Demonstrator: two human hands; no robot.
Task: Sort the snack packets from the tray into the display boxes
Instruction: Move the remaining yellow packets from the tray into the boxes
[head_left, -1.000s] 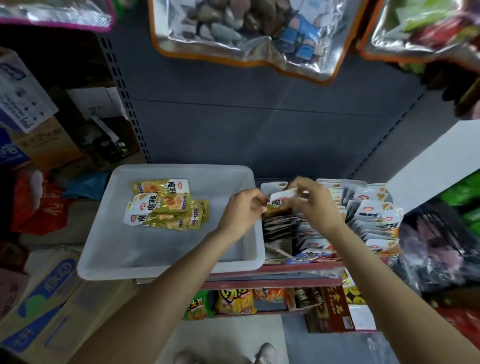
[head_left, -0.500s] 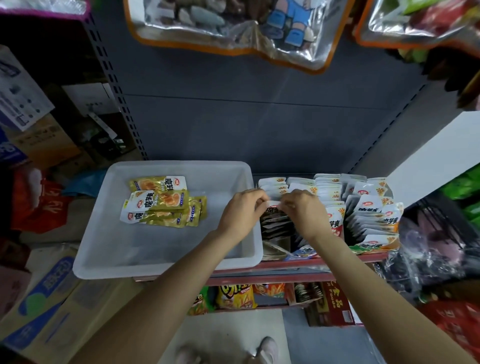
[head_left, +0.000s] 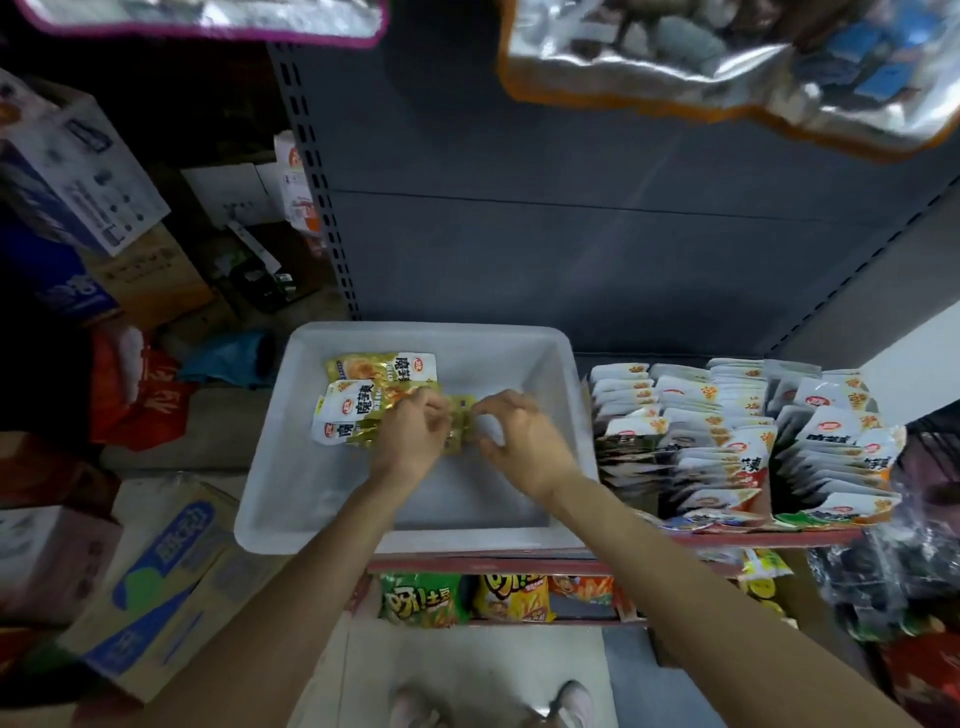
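Note:
A white plastic tray (head_left: 291, 499) stands on the shelf and holds several yellow-green snack packets (head_left: 363, 400) piled in its far left part. My left hand (head_left: 415, 436) lies over the right end of that pile, its fingers curled round the packets. Just to the right, my right hand (head_left: 524, 436) pinches the edge of a yellow-green packet (head_left: 462, 423) between the two hands. Beside the tray on the right stand the display boxes (head_left: 727, 441), filled with upright rows of white packets.
A red shelf edge (head_left: 519, 564) runs under the tray, with chip bags (head_left: 421, 597) on the shelf below. Cardboard cartons (head_left: 156, 582) crowd the floor on the left. Large foil bags (head_left: 727, 67) hang overhead. My shoes (head_left: 566, 701) show at the bottom.
Both hands have left the leftmost display box and moved left into the tray, where they now hold the yellow-green packets. The camera has also swung left.

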